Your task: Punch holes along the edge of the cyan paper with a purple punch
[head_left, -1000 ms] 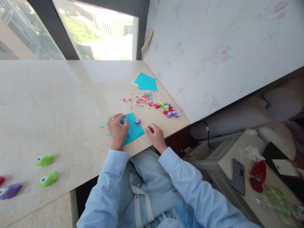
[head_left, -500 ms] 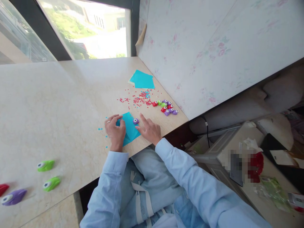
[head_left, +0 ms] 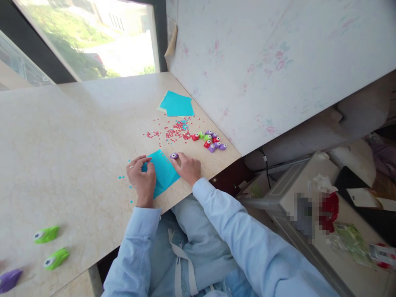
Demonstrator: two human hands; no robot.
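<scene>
A creased blue sheet of paper (head_left: pixel 162 173) lies near the table's front edge. My left hand (head_left: pixel 142 177) pinches its left corner between thumb and curled fingers. At the paper's upper right edge sits a small purple craft punch (head_left: pixel 174 156) with a white top and a dark mark. My right hand (head_left: pixel 189 168) has thumb and index finger closed on this punch; its other fingers are folded and partly hidden. Small holes show along the paper's upper right edge.
Red and blue paper bits (head_left: pixel 177 132) lie scattered beyond the sheet. Several small punches (head_left: pixel 213 140) cluster by the wall, below stacked blue paper (head_left: pixel 177 104). Larger green punches (head_left: pixel 46 234) and a purple one (head_left: pixel 10 280) stand at lower left. A floral wall panel (head_left: pixel 247 74) bounds the right.
My right hand has gone from pointing fingers beside the punch to gripping it. My left hand still pinches the paper. The whole view has shifted slightly.
</scene>
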